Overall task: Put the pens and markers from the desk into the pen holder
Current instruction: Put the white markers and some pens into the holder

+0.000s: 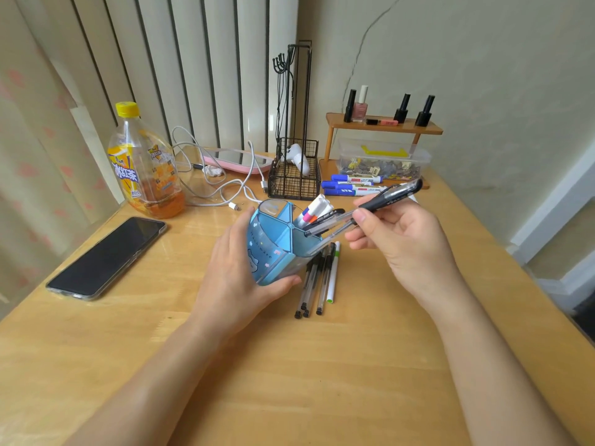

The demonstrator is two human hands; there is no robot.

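My left hand (pixel 240 272) grips the blue pen holder (pixel 273 246) and tilts it to the right on the desk. Inside it stand white markers and dark pens (pixel 317 212). My right hand (pixel 396 239) holds a black gel pen (pixel 383 199) by its middle, with the clear tip end pointing down at the holder's rim. Three dark pens (pixel 310 284) and a white pen with a green end (pixel 333 273) lie on the desk just right of the holder. Three blue-capped markers (pixel 354 185) lie further back.
A phone (pixel 108 257) lies at the left. An iced tea bottle (pixel 146 165) stands at the back left beside white cables (pixel 225 191). A black wire basket (pixel 294 178), a wooden shelf with bottles (pixel 383 125) and a clear box of clips (pixel 381 162) line the back.
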